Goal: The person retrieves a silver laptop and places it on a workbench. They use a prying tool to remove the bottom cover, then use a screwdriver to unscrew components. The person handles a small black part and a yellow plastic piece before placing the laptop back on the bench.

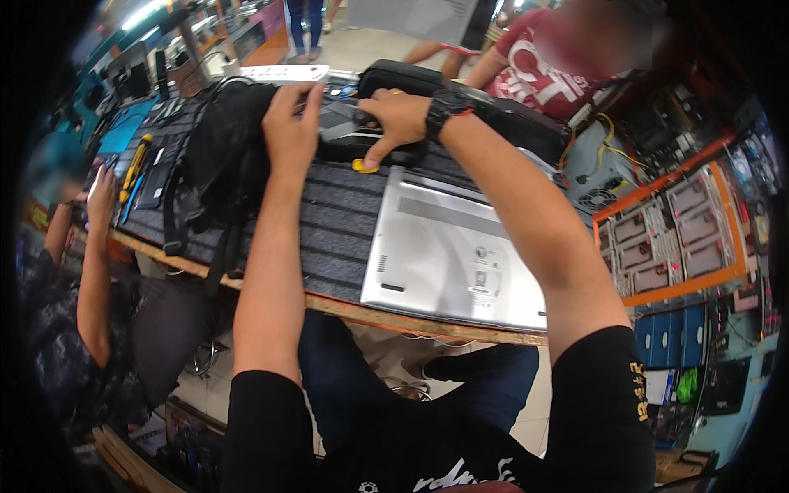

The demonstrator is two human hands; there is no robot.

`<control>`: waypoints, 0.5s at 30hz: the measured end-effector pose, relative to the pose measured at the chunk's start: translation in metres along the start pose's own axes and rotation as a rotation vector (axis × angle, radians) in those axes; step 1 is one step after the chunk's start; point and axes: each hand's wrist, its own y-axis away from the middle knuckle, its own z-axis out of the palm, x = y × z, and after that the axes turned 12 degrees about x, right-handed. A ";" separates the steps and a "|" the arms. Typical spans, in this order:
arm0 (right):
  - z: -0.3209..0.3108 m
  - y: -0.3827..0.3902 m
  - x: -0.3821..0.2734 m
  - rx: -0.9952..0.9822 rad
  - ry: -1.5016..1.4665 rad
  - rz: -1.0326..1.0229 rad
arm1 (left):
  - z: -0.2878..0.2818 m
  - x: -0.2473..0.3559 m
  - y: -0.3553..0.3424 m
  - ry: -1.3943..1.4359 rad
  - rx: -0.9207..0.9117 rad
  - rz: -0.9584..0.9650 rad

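My left hand (292,127) is raised beside a black fabric bag (226,148), fingers loosely bent and thumb apart. I see nothing held in it. Across the bench, my right hand (401,119) is curled over a dark grey and black item (339,123) whose kind I cannot make out. Its thumb points down at a small yellow piece (364,166) and seems to touch it. Below my right forearm lies a silver laptop (444,238), closed, underside up.
A white power strip (283,72) and a black zip case (403,76) line the far side. On the left are a yellow tool (136,168) and a co-worker's hand (101,197). Another person in a red shirt (538,66) sits opposite. An orange-framed display case (670,234) stands right.
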 end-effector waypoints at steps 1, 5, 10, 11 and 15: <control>-0.001 0.003 0.001 -0.001 0.005 -0.007 | 0.000 -0.002 0.000 -0.058 -0.022 -0.002; 0.004 0.013 0.010 -0.006 0.027 -0.017 | -0.003 -0.019 0.007 -0.217 -0.151 -0.006; -0.005 0.023 -0.005 0.005 -0.018 0.056 | -0.005 -0.019 0.013 -0.326 -0.257 -0.260; -0.005 0.025 -0.005 0.016 -0.005 0.060 | -0.006 -0.020 0.013 -0.338 -0.244 -0.250; -0.003 0.027 -0.012 0.046 -0.016 0.106 | -0.008 -0.022 0.014 -0.392 -0.244 -0.286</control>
